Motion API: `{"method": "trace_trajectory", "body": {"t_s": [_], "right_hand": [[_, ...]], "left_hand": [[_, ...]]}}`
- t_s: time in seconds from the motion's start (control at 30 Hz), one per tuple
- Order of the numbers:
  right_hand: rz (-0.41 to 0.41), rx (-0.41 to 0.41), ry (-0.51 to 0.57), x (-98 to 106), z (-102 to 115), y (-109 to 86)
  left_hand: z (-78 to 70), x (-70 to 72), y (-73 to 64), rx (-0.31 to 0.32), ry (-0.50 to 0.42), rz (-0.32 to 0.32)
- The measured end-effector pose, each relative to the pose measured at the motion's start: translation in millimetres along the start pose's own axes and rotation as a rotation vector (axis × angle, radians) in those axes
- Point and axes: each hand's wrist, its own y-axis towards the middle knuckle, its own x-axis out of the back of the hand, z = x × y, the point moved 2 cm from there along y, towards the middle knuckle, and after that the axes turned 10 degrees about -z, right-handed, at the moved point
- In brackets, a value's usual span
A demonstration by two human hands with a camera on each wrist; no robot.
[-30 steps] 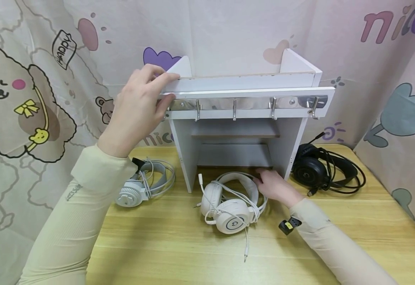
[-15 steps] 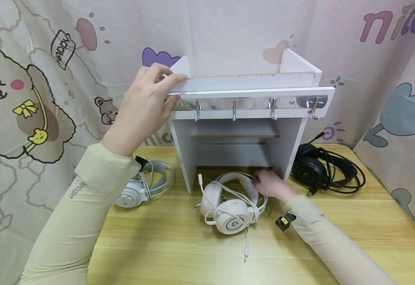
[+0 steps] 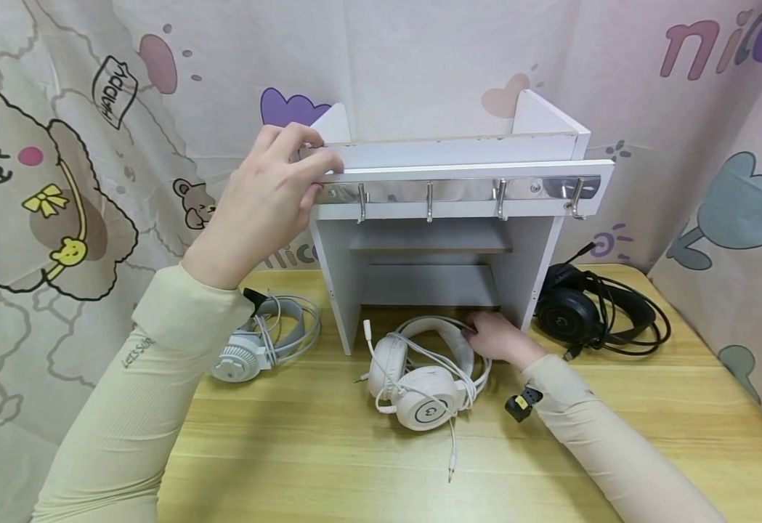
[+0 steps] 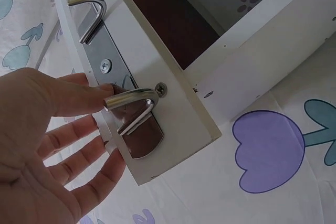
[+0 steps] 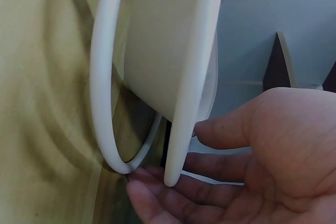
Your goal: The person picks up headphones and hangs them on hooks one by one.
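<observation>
My left hand (image 3: pixel 259 192) grips the left end of the white hook board (image 3: pixel 459 212) across the front of a small white shelf unit (image 3: pixel 336 290). In the left wrist view, the thumb presses the metal strip beside the end hook (image 4: pixel 137 98), while the other fingers lie along the board's edge. Below, a white headset (image 3: pixel 428 396) with a mic boom and looped cable lies on the wooden table at the unit's mouth. My right hand (image 3: pixel 501 340) holds its headband (image 5: pixel 168 40) at the far right, thumb on one side and fingers curled beneath; some fingertips are hidden.
A second white headset (image 3: pixel 240 359), partly behind my left sleeve, lies left of the unit. A black headset (image 3: pixel 566 316) with coiled cable lies to the right. Several metal hooks (image 3: pixel 430 200) stick out from the board. Patterned cloth (image 3: pixel 420 58) hangs behind and beside the table.
My left hand has slid slightly right along the board, and its index finger has come down toward the front edge. My right hand has shifted a little left along the headband. The headset stays put.
</observation>
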Motion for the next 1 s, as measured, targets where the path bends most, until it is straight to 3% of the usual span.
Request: {"method": "trace_trajectory", "body": {"t_s": [0.37, 0.7, 1.0], "right_hand": [[0.023, -0.051, 0.034, 0, -3, 1.7], [0.025, -0.030, 0.023, 4, -1, 0.6], [0.066, -0.067, 0.113, 10, 1, -3.5]], "left_hand": [[1.8, -0.5, -4.2, -0.036, 0.002, -0.021], [1.4, -0.6, -5.1, -0.038, 0.010, -0.034], [1.7, -1.5, -5.7, -0.043, 0.024, -0.027]]}}
